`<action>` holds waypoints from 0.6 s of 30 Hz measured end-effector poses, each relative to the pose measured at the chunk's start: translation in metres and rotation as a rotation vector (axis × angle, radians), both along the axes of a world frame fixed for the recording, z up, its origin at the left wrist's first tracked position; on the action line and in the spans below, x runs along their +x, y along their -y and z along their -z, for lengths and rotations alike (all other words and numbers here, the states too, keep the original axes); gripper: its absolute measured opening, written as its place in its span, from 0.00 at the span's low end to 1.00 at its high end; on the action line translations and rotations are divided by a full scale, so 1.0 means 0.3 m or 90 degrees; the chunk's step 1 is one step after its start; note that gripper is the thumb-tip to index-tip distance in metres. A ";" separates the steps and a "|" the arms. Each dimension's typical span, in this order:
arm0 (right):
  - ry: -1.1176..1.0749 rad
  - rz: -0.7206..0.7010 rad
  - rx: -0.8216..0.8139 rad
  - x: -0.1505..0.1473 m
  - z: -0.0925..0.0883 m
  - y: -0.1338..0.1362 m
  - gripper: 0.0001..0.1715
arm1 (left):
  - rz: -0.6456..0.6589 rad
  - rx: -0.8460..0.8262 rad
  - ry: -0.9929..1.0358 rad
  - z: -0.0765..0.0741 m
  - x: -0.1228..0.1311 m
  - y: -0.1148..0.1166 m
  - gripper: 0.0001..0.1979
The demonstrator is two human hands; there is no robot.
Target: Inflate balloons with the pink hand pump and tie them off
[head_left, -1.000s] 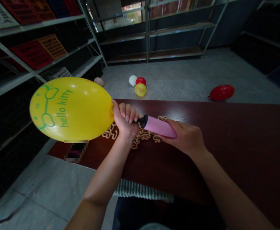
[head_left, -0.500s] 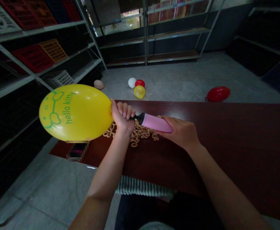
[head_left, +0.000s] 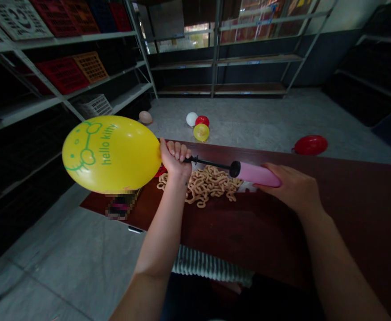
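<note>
A large yellow balloon [head_left: 128,151] with green "hello kitty" print is inflated at the left. My left hand [head_left: 176,158] is closed round its neck and the black nozzle end of a hand pump. The pink barrel of the balloon pump [head_left: 255,174] is gripped by my right hand [head_left: 291,185]. Between the barrel and my left hand the black rod [head_left: 212,163] shows, drawn well out. Beneath the pump lies a pile of tan, curly, worm-like pieces [head_left: 209,185] on the dark red-brown table [head_left: 235,232]. A red item peeks out behind my left wrist; I cannot make out its kind.
Below the yellow balloon, a pixelated dark object [head_left: 122,205] lies at the table's left end. On the floor beyond are a white balloon [head_left: 192,119], a small yellow balloon [head_left: 201,133] and several others. Shelves with crates [head_left: 90,67] stand left.
My right hand has pulled the pink barrel to the right, away from my left hand, exposing the black rod. My left hand keeps its hold on the balloon neck. The view has shifted slightly.
</note>
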State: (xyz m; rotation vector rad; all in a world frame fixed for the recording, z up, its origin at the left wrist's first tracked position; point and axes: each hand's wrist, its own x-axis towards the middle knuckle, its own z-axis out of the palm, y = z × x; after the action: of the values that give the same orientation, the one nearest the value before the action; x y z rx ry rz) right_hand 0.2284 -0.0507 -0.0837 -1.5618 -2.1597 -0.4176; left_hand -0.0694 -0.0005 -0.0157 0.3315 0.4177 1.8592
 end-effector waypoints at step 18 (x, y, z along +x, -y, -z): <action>-0.222 -0.029 -0.145 -0.180 0.069 0.014 0.29 | 0.074 -0.074 -0.133 -0.067 0.177 -0.061 0.27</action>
State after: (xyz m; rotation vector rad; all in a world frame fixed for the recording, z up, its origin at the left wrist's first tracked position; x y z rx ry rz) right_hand 0.1745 -0.0550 -0.1046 -1.5625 -2.0150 0.1158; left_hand -0.0161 0.0177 0.0045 0.4640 0.6329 1.6849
